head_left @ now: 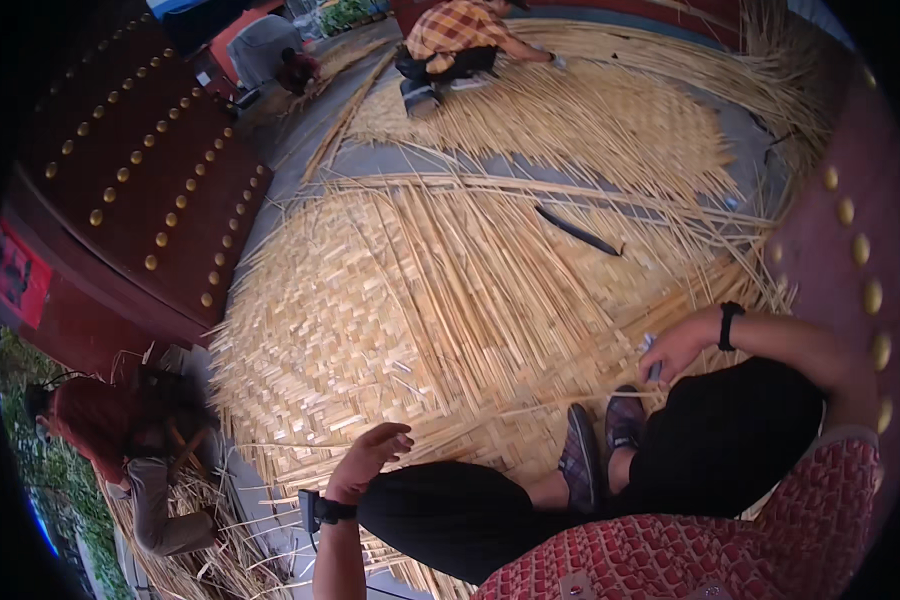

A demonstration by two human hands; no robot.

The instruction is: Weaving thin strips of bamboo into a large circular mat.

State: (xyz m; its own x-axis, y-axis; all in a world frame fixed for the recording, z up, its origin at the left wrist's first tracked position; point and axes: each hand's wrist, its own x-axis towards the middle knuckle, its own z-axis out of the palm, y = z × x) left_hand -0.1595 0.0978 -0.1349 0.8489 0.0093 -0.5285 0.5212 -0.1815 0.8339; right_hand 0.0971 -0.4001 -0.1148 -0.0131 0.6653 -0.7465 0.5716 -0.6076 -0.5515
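Note:
A large woven mat of pale split-reed strips [320,290] spreads on the ground before me, and my shoes rest on its near part. Many long strips [490,300] lie loose-ended across its middle. My left hand [373,458] hovers above the mat's near edge beside my left knee, fingers partly bent and apart, nothing visible in it. Something whitish wraps a fingertip. By my right knee, my right hand [685,345] is closed around a small grey object [654,371], whose kind I cannot make out. Farther off, a dark curved, blade-like tool [578,231] lies on the strips.
Beyond lies a second woven mat [570,110], where a person in a checked shirt [457,35] crouches. Another person [95,420] sits at left by a strip pile [195,540]. Red studded doors [140,150] flank the left; a strip bundle [770,70] stands far right.

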